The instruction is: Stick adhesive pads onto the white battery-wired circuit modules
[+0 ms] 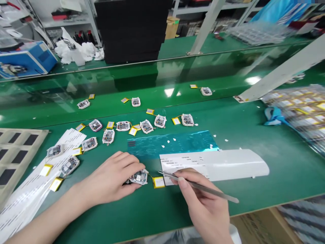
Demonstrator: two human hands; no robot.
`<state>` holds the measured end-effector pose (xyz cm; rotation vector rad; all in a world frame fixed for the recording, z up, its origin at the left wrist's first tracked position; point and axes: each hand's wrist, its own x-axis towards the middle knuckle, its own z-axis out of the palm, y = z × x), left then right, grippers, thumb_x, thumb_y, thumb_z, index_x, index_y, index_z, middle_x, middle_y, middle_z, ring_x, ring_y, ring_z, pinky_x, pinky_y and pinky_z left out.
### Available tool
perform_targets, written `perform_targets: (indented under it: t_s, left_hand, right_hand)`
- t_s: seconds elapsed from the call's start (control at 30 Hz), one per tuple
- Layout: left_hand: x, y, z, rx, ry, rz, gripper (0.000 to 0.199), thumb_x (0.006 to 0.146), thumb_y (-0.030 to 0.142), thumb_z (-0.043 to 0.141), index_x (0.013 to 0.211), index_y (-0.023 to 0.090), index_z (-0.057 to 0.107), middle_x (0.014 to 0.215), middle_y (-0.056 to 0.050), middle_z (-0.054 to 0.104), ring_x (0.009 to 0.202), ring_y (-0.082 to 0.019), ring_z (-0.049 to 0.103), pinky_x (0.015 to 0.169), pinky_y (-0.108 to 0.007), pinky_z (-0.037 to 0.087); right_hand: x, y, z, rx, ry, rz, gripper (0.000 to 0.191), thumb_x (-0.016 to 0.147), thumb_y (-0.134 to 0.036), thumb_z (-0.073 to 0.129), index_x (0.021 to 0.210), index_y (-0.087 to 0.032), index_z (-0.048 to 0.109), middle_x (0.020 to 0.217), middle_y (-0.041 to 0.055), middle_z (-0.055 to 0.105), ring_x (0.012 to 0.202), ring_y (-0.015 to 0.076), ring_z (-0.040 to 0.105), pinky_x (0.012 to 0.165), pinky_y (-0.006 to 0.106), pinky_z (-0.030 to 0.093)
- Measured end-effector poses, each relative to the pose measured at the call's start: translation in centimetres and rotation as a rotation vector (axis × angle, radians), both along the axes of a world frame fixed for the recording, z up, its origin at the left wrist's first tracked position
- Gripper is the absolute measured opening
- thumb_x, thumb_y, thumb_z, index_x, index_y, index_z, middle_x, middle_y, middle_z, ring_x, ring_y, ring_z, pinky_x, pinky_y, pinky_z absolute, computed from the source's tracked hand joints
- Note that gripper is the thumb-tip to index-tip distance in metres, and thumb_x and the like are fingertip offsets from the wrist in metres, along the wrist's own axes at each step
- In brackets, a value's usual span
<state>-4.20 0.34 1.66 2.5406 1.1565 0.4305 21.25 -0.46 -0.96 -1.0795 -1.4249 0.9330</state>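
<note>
My left hand (pixel 119 176) grips a small watch-like case with an exposed circuit board (pixel 139 177), its fingers wrapped over the left side. From that case a thin wire runs to a yellow-edged battery (pixel 159 182) lying on the mat. Metal tweezers (pixel 208 190) are pinched in my right hand (pixel 200 196), their tips pointing left, just above the battery. Under the right hand lies a white sheet with printed lines (pixel 177 162). Behind it is a shiny blue film strip (pixel 172 144) with small white bits on it.
Several more cases with batteries (pixel 123 126) are spread behind and left of my hands. White printed strips (pixel 58 152) and a tray with dark slots (pixel 20 156) lie at left. Clear trays of batteries (pixel 304 105) stand at right, near a slanted white post (pixel 284 69).
</note>
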Motion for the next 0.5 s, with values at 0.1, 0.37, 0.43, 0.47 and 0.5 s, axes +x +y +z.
perform_targets:
  t_s: [0.1, 0.37, 0.43, 0.47, 0.5]
  left_hand:
    - [0.4, -0.2, 0.0, 0.028, 0.028, -0.003, 0.024, 0.098, 0.025, 0.061, 0.122, 0.020, 0.059, 0.111, -0.007, 0.069, 0.099, -0.023, 0.066, 0.087, -0.037, 0.048]
    - [2.8, -1.8, -1.1, 0.169, 0.080, 0.292, 0.024, 0.090, 0.031, 0.072, 0.109, 0.019, 0.063, 0.100, -0.007, 0.071, 0.085, -0.026, 0.067, 0.074, -0.040, 0.054]
    - [2.7, -1.9, -1.0, 0.141, 0.025, 0.259, 0.022, 0.092, 0.022, 0.068, 0.112, 0.019, 0.061, 0.104, -0.006, 0.072, 0.091, -0.025, 0.068, 0.079, -0.040, 0.055]
    - [2.5, -1.8, -0.8, 0.114, -0.004, 0.221, 0.022, 0.093, 0.018, 0.065, 0.115, 0.020, 0.059, 0.108, -0.006, 0.073, 0.097, -0.025, 0.068, 0.084, -0.040, 0.055]
    - [2.2, -1.7, -0.5, 0.076, -0.027, 0.165, 0.024, 0.093, 0.015, 0.061, 0.117, 0.020, 0.058, 0.111, -0.006, 0.073, 0.105, -0.025, 0.068, 0.089, -0.039, 0.055]
  right_hand:
    - [-0.2, 0.0, -0.3, 0.009, 0.013, -0.022, 0.010, 0.093, -0.023, 0.070, 0.093, -0.028, 0.079, 0.087, 0.0027, 0.077, 0.076, 0.0182, 0.074, 0.072, 0.030, 0.064]
    - [0.0, 0.0, 0.1, 0.049, -0.064, 0.016, 0.012, 0.093, -0.018, 0.068, 0.091, -0.025, 0.076, 0.084, 0.0031, 0.076, 0.076, 0.0176, 0.073, 0.067, 0.027, 0.062]
    - [0.0, 0.1, 0.4, 0.071, -0.092, 0.065, 0.013, 0.092, -0.015, 0.067, 0.088, -0.025, 0.075, 0.080, 0.0022, 0.075, 0.073, 0.0169, 0.071, 0.064, 0.025, 0.060]
    - [0.0, 0.0, 0.4, 0.079, -0.107, 0.094, 0.014, 0.092, -0.014, 0.066, 0.087, -0.024, 0.074, 0.079, 0.0019, 0.074, 0.071, 0.0165, 0.071, 0.063, 0.024, 0.059]
    - [0.0, 0.0, 0.5, 0.088, -0.118, 0.117, 0.015, 0.092, -0.013, 0.066, 0.087, -0.024, 0.073, 0.078, 0.0016, 0.073, 0.070, 0.0161, 0.070, 0.062, 0.024, 0.058]
